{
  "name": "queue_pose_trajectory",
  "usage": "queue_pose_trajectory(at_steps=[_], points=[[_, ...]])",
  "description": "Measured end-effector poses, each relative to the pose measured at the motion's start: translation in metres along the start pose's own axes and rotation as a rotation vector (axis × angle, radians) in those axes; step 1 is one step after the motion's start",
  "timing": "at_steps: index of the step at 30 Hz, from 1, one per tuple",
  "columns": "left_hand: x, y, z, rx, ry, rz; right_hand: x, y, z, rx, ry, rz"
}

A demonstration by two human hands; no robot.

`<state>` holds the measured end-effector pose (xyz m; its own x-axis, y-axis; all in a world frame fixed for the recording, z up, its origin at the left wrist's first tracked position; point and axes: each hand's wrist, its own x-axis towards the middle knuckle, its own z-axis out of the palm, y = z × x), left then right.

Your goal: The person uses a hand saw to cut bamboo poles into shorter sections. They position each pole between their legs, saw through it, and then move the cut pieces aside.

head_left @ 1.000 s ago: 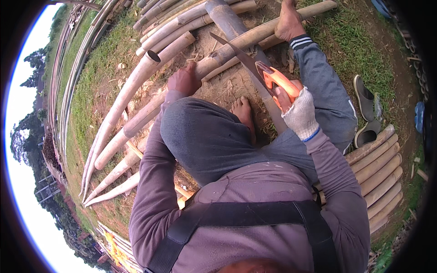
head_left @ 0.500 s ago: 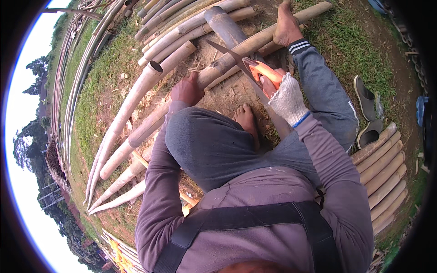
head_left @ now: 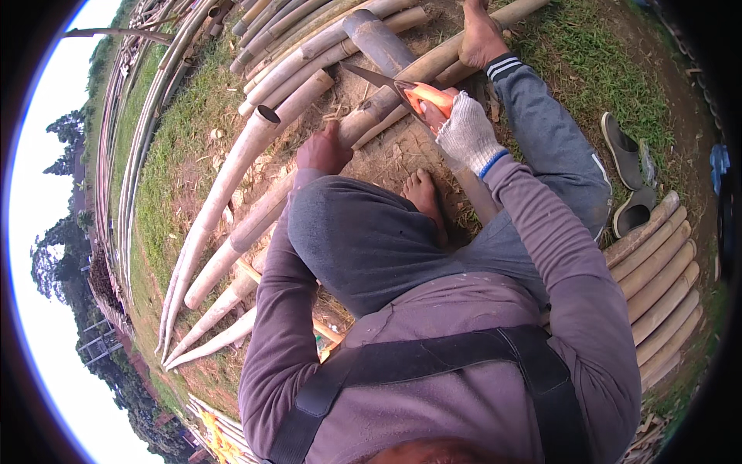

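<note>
In my right hand (head_left: 466, 130), which wears a white knitted glove, is the orange handle of a handsaw (head_left: 427, 97). The saw's dark blade lies across a long bamboo pole (head_left: 442, 59), pointing to the upper left. My left hand (head_left: 326, 148) is bare and closed around the same pole, nearer to me than the blade. My bare foot (head_left: 481, 42) presses on the pole's far part. Under the pole lies a thicker grey bamboo piece (head_left: 377, 40). Some of my right fingers are hidden by the glove and handle.
Cut bamboo lengths (head_left: 305, 42) lie side by side at the top. Left of my left hand, a hollow bamboo pole (head_left: 232, 166) slants over grass. A pair of sandals (head_left: 627, 151) and more bamboo pieces (head_left: 657, 271) are at the right.
My right hand and the saw have moved up and to the left, pushing the blade farther across the pole. My left hand keeps its grip. The whole view has shifted slightly.
</note>
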<state>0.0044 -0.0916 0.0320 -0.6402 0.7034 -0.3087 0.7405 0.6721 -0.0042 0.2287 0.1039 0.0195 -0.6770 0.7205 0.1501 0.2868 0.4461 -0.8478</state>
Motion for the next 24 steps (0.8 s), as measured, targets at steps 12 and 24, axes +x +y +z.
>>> queue_pose_trajectory(at_steps=[12,24], points=[[0.001,0.003,0.001,-0.004,-0.004,0.005,-0.002,0.006,0.003,-0.003,0.008,-0.019],[-0.008,-0.012,0.016,-0.021,0.003,-0.035,-0.097,-0.024,-0.111,0.267,-0.124,0.042]])
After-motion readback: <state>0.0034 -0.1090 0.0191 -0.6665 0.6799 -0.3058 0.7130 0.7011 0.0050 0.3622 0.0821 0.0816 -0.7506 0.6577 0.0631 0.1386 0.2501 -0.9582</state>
